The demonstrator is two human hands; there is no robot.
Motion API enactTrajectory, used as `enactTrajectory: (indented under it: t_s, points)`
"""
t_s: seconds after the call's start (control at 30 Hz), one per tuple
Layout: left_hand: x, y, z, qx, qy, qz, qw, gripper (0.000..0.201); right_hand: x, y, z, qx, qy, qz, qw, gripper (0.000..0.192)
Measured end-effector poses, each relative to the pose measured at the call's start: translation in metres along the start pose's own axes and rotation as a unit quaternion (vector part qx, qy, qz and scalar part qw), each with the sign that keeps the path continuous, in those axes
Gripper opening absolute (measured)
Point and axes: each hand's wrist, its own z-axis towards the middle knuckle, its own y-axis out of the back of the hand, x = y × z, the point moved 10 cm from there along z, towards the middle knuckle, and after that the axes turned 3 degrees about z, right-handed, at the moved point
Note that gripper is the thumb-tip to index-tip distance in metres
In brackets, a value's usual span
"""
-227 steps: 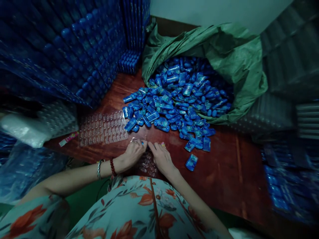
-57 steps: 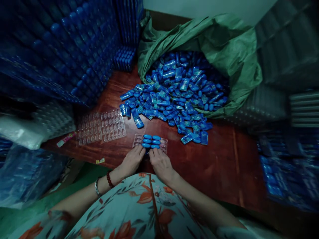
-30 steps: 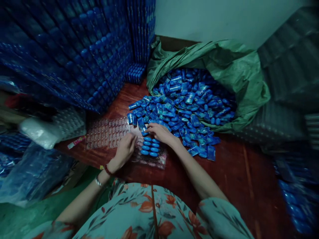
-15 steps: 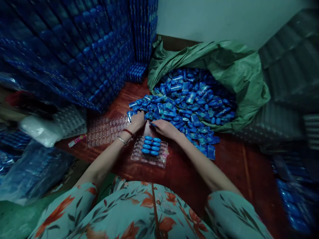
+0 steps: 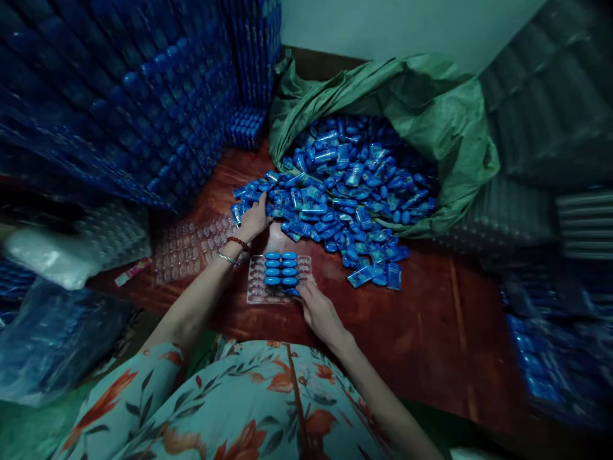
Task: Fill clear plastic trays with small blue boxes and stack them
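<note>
Nearest the person, the right hand (image 5: 320, 308) rests at the near right corner of the tray (image 5: 278, 280), its fingers pinching what looks like a blue piece against an empty pocket; the grip itself is partly hidden. The tray lies flat on the bench (image 5: 431, 319), with two short columns of pieces (image 5: 281, 268) already seated in it. If the piece goes in askew it could pop out, and a push on that corner could slide the light tray, since nothing pins it down. Farther out, the left hand (image 5: 253, 218) reaches to the near edge of the loose pile (image 5: 325, 204), arm stretched, fingers curled onto pieces; whether it has closed on one cannot be told. A careless sweep there could scatter pieces. Beyond, the pile spills from a green sack (image 5: 431, 108).
</note>
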Motion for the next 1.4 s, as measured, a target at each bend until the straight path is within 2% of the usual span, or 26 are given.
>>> enactTrajectory:
  t_s: [0.1,0.17,0.27,0.37,0.43,0.53,0.63,0.7,0.77,0.83,0.9,0.97,1.03,1.13,1.27,1.4]
  points:
    - [-0.005,0.000,0.001,-0.001,-0.046,-0.017,0.999,0.056,0.013,-0.015,0.004,0.047,0.008,-0.153,0.987,0.032]
    - [-0.007,0.003,-0.005,-0.007,-0.066,-0.025,0.997,0.049,0.023,-0.018,0.008,0.078,-0.003,-0.212,0.974,0.032]
    - [-0.001,0.025,-0.034,-0.076,-0.077,-0.113,0.988,0.041,0.038,-0.022,0.016,0.118,-0.020,-0.261,0.958,0.028]
    - [0.019,0.056,-0.095,-0.201,-0.078,-0.276,0.937,0.033,0.046,-0.027,0.020,0.138,-0.016,-0.267,0.954,0.024]
    - [0.042,0.062,-0.147,-0.279,-0.050,-0.344,0.895,0.032,0.048,-0.029,0.019,0.119,0.013,-0.251,0.961,0.025]
    - [0.065,0.041,-0.216,-0.323,-0.008,-0.359,0.876,0.028,0.054,-0.031,0.009,0.073,0.099,-0.192,0.974,0.033]
    - [0.066,0.015,-0.256,-0.330,0.000,-0.312,0.891,0.029,0.055,-0.027,-0.005,0.005,0.161,-0.130,0.978,0.032]
    - [0.059,0.006,-0.263,-0.319,-0.022,-0.285,0.904,0.028,0.047,-0.015,-0.008,-0.056,0.162,-0.102,0.980,0.028]
    - [0.048,0.007,-0.263,-0.300,-0.065,-0.274,0.912,0.026,0.027,0.007,-0.001,-0.121,0.125,-0.081,0.981,0.025]
    - [0.037,0.014,-0.262,-0.280,-0.110,-0.269,0.915,0.026,-0.004,0.037,0.019,-0.182,0.051,-0.089,0.978,0.030]
    - [0.029,0.020,-0.263,-0.258,-0.138,-0.256,0.921,0.028,-0.040,0.066,0.047,-0.224,-0.043,-0.146,0.963,0.034]
    - [0.023,0.020,-0.265,-0.235,-0.156,-0.233,0.931,0.029,-0.072,0.085,0.080,-0.223,-0.117,-0.205,0.946,0.047]
    - [0.017,0.014,-0.265,-0.219,-0.168,-0.211,0.938,0.029,-0.089,0.083,0.114,-0.175,-0.125,-0.244,0.946,0.053]
    - [0.010,0.002,-0.262,-0.199,-0.182,-0.193,0.943,0.030,-0.093,0.065,0.141,-0.121,-0.099,-0.260,0.953,0.052]
    - [-0.003,-0.013,-0.254,-0.160,-0.213,-0.159,0.951,0.034,-0.074,0.043,0.135,-0.093,-0.059,-0.245,0.963,0.052]
    - [-0.017,-0.014,-0.253,-0.142,-0.257,-0.110,0.949,0.033,-0.057,0.029,0.112,-0.063,-0.026,-0.219,0.973,0.046]
